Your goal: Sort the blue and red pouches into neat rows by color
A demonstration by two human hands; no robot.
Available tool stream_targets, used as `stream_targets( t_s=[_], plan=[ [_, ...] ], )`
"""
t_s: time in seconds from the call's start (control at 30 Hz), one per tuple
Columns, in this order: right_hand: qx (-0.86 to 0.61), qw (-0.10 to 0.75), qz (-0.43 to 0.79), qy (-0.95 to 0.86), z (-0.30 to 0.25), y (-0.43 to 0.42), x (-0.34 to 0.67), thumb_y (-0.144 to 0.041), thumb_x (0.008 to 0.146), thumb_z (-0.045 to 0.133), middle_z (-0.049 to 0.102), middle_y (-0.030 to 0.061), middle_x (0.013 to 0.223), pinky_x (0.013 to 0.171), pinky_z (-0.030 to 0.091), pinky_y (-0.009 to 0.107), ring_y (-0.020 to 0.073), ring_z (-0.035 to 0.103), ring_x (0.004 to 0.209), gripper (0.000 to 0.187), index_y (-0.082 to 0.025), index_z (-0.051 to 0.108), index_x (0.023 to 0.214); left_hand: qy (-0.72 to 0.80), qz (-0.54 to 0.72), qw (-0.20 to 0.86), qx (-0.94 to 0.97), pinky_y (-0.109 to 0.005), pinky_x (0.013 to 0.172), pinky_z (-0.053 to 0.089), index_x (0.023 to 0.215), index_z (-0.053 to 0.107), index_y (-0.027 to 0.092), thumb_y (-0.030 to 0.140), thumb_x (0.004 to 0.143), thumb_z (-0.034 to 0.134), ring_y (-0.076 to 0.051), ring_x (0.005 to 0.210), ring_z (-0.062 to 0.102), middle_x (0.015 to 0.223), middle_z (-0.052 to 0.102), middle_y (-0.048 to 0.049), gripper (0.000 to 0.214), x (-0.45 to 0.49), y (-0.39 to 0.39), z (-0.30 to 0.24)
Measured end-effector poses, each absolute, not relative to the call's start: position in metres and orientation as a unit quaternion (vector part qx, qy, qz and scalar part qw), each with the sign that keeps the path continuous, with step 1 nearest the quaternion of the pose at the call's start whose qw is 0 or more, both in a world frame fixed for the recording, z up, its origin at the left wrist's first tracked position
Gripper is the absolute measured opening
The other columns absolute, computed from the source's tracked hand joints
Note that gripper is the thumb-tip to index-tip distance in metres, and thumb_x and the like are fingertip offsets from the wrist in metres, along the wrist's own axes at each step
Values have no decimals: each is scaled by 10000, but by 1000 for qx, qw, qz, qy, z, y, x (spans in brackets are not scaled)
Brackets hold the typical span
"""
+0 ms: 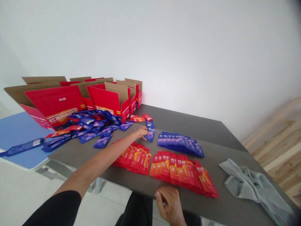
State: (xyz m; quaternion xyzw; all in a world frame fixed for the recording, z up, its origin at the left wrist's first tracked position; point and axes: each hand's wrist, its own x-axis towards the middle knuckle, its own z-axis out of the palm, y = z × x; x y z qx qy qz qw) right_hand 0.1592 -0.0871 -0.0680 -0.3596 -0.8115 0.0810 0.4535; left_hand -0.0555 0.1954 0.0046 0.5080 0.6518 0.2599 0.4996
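Observation:
My left hand stretches across the dark grey table, its fingertips at a blue pouch; I cannot tell whether they grip it. Below it lie overlapping rows of red-orange pouches, with more to the right. A row of blue pouches lies beyond them. My right hand is curled at the table's near edge, just below the red-orange rows, and touches no pouch. A loose heap of blue pouches spreads at the left, with several red ones among it.
Open red cardboard cartons stand along the table's far left end. A blue-topped table adjoins on the left, with pouches lying on it. A crumpled grey cloth lies at the right. White walls and a wooden floor surround the tables.

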Motion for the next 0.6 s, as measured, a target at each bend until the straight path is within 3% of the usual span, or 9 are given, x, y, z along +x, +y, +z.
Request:
stream_targets(
  t_s=[0.23,0.43,0.6],
  plan=[
    [-364,452,68,-811,-69,-88,159,-174,1008,463,570,-21,615,593,331,290,126,532,525,258,-221,505,758,692,192,410,562,-280,661,614,1038,694,115,329,960,717,-125,693,694,866,735,-29,228,-53,198,-1],
    [-362,455,59,-811,-68,-88,158,-183,1013,457,566,-16,599,586,328,289,129,531,519,272,-221,509,748,708,144,332,607,-230,581,548,769,700,126,448,771,865,-177,606,703,630,684,-28,362,-52,202,-6],
    [-367,455,61,-809,-67,-88,158,-173,1004,462,572,-11,594,572,334,281,127,536,508,279,-219,519,735,701,123,312,630,-235,561,547,728,705,165,523,728,859,-201,595,713,606,680,-35,390,-52,201,-11]
  ],
)
